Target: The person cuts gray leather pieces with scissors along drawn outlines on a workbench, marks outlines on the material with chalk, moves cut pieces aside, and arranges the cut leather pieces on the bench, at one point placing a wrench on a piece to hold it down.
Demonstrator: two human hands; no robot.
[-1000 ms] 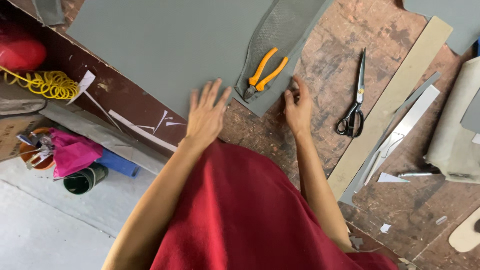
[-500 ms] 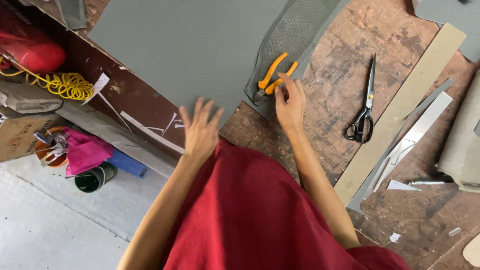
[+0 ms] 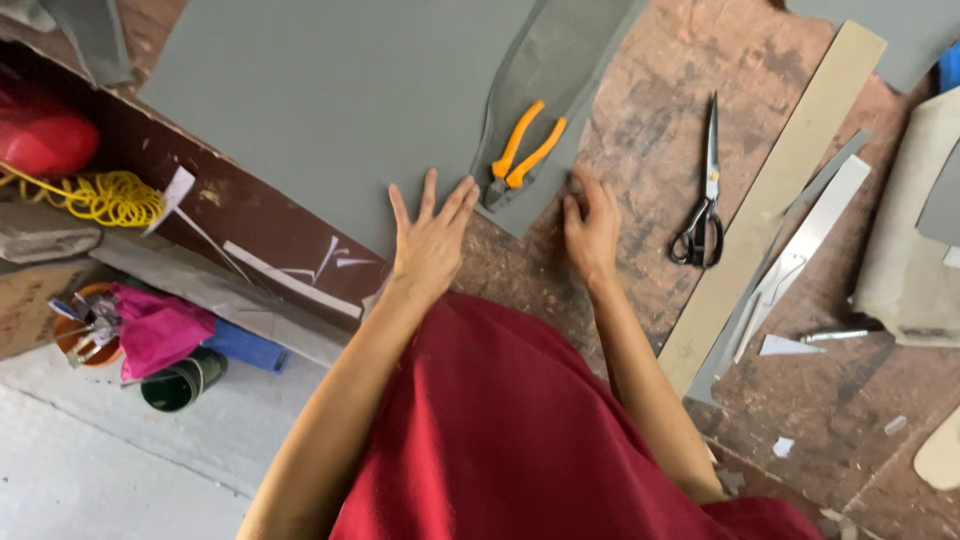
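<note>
My left hand lies flat with fingers spread on the near corner of a large grey sheet. A narrower, darker grey strip overlaps the sheet's right side. Orange-handled pliers rest on that strip, just beyond my left fingertips. My right hand sits at the strip's near right corner with its fingers curled onto the edge. Black-handled scissors lie shut on the worn brown table, to the right of my right hand.
A long beige board and a metal ruler lie diagonally right of the scissors, with offcuts around them. Rolled pale material sits far right. Below the table's left edge are a yellow coiled hose, a red object, pink cloth and a can.
My right hand has come back from the pliers' handles to the strip's near corner. My left hand has slid forward onto the sheet. The view has shifted slightly.
</note>
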